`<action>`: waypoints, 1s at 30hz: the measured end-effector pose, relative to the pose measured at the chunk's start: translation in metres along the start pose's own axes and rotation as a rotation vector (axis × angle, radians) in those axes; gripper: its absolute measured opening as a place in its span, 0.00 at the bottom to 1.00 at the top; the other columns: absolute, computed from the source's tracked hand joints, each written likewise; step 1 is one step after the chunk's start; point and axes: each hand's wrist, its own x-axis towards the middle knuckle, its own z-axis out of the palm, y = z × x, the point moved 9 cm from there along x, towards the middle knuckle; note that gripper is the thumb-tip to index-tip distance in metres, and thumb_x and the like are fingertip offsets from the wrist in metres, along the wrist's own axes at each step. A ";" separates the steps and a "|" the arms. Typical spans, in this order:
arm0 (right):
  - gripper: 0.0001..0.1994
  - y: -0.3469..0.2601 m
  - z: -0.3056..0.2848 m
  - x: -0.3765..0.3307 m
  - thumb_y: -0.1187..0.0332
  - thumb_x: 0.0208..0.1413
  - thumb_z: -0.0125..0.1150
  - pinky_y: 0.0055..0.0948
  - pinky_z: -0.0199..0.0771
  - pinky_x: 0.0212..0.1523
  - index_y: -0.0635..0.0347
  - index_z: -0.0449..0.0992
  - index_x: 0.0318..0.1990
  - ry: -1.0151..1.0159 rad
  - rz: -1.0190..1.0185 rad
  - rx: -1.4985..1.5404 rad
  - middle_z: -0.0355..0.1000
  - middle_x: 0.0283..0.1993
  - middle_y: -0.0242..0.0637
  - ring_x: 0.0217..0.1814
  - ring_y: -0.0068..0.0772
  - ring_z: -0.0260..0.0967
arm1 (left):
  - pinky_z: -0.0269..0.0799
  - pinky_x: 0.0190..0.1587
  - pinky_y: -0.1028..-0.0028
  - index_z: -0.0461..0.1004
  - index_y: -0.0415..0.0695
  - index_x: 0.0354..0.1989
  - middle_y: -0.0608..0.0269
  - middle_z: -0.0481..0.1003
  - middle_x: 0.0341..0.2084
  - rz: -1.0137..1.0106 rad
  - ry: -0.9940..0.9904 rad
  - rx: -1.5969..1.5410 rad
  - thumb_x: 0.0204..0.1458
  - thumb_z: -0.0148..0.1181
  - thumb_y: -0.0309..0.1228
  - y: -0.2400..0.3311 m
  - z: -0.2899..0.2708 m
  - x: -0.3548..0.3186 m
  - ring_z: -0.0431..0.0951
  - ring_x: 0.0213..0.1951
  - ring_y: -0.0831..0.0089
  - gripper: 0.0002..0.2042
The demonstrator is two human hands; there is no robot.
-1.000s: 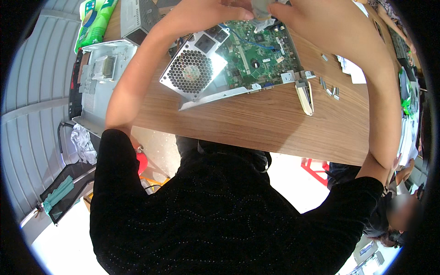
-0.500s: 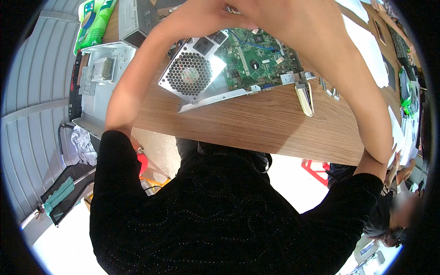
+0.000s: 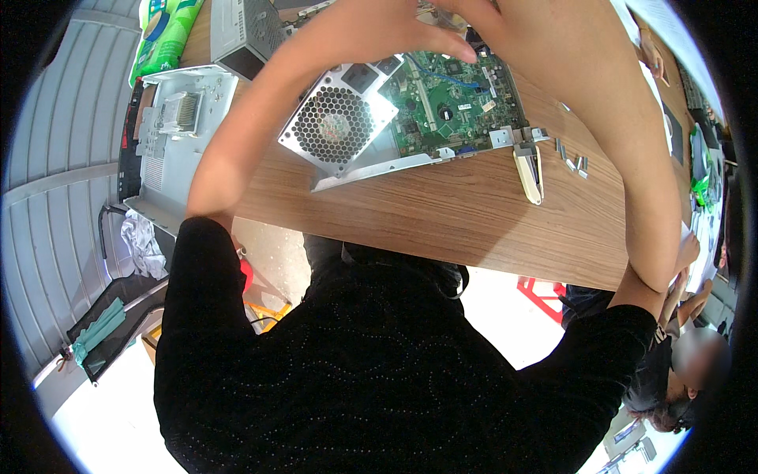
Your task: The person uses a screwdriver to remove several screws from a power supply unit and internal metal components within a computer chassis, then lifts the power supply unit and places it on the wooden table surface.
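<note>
My left hand (image 3: 387, 30) and my right hand (image 3: 505, 28) reach over the far part of an opened computer chassis, partly cut off by the top edge. The left thumb stretches right, above the green motherboard (image 3: 434, 107); its other fingers are out of sight. Beside it, the right hand's fingers bend near a small dark part (image 3: 474, 38). What either hand holds, if anything, is hidden. A silver power supply (image 3: 338, 126) with a honeycomb grille sits tilted at the chassis's left, under my left forearm. A blue cable (image 3: 446, 79) crosses the board.
Near the chassis's right corner lie a slim cream-coloured tool (image 3: 529, 175) and several small metal pieces (image 3: 572, 158). At left are a metal side panel (image 3: 212, 99) bearing a finned block (image 3: 183, 113), a grey drive-like box (image 3: 241, 35) and a green packet (image 3: 167, 47). Other people's hands (image 3: 651, 55) show at right.
My hands have drawn slightly apart, and the left thumb now reaches out over the board. The whole scene has shifted slightly in view. The chassis otherwise looks the same.
</note>
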 end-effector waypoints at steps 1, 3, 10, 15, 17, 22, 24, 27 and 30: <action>0.14 0.005 0.003 -0.001 0.69 0.58 0.61 0.47 0.74 0.47 0.64 0.72 0.50 -0.052 -0.026 0.035 0.75 0.42 0.50 0.47 0.56 0.74 | 0.75 0.53 0.69 0.73 0.38 0.57 0.60 0.80 0.48 -0.059 0.032 -0.173 0.52 0.71 0.21 -0.007 -0.001 -0.001 0.78 0.52 0.71 0.23; 0.16 -0.002 0.000 -0.006 0.69 0.58 0.61 0.46 0.73 0.49 0.63 0.71 0.52 -0.007 -0.225 0.119 0.74 0.47 0.51 0.50 0.55 0.73 | 0.75 0.53 0.69 0.72 0.37 0.57 0.59 0.79 0.49 -0.082 0.013 -0.282 0.51 0.71 0.21 -0.012 -0.001 0.000 0.78 0.51 0.70 0.23; 0.17 0.000 0.014 -0.002 0.73 0.57 0.60 0.46 0.71 0.52 0.62 0.68 0.54 0.131 -0.256 0.087 0.71 0.52 0.51 0.54 0.55 0.71 | 0.73 0.56 0.68 0.71 0.35 0.58 0.56 0.78 0.51 0.017 -0.007 -0.063 0.52 0.71 0.23 -0.016 0.002 -0.001 0.77 0.54 0.70 0.24; 0.16 -0.013 0.008 -0.005 0.71 0.57 0.63 0.46 0.72 0.49 0.63 0.68 0.51 0.012 -0.261 0.021 0.73 0.47 0.50 0.51 0.53 0.73 | 0.73 0.56 0.68 0.71 0.35 0.58 0.54 0.78 0.53 -0.001 -0.043 -0.142 0.51 0.74 0.26 -0.009 0.002 0.000 0.78 0.53 0.68 0.26; 0.14 -0.021 -0.003 -0.010 0.70 0.57 0.63 0.47 0.73 0.48 0.64 0.69 0.48 0.179 -0.250 0.062 0.74 0.44 0.50 0.49 0.53 0.73 | 0.73 0.56 0.68 0.70 0.34 0.58 0.53 0.77 0.54 -0.068 -0.115 -0.299 0.50 0.75 0.28 -0.010 0.003 0.004 0.78 0.53 0.66 0.28; 0.15 -0.002 0.008 -0.003 0.72 0.57 0.62 0.47 0.72 0.50 0.65 0.68 0.49 0.155 -0.094 -0.040 0.73 0.45 0.51 0.51 0.53 0.73 | 0.73 0.57 0.68 0.71 0.36 0.59 0.55 0.79 0.52 -0.032 -0.032 0.149 0.51 0.73 0.26 -0.012 -0.001 0.005 0.78 0.54 0.68 0.26; 0.16 0.007 0.014 -0.001 0.71 0.57 0.63 0.46 0.72 0.51 0.65 0.67 0.50 0.104 -0.079 -0.063 0.72 0.47 0.51 0.52 0.53 0.72 | 0.73 0.56 0.67 0.72 0.37 0.58 0.55 0.80 0.50 0.007 -0.018 0.025 0.51 0.74 0.27 -0.012 0.000 0.005 0.78 0.53 0.68 0.26; 0.18 -0.013 -0.001 -0.017 0.67 0.57 0.65 0.47 0.72 0.51 0.65 0.67 0.50 0.298 -0.338 0.017 0.73 0.45 0.51 0.52 0.55 0.72 | 0.74 0.55 0.66 0.73 0.38 0.57 0.54 0.81 0.48 0.011 -0.039 -0.148 0.49 0.75 0.30 -0.014 -0.002 0.005 0.79 0.52 0.66 0.26; 0.18 -0.009 0.002 -0.013 0.66 0.57 0.66 0.48 0.72 0.51 0.64 0.67 0.50 0.288 -0.278 0.009 0.74 0.40 0.52 0.50 0.56 0.73 | 0.74 0.55 0.65 0.73 0.39 0.57 0.53 0.81 0.47 -0.054 -0.048 0.007 0.47 0.77 0.32 -0.018 -0.005 0.007 0.80 0.52 0.65 0.28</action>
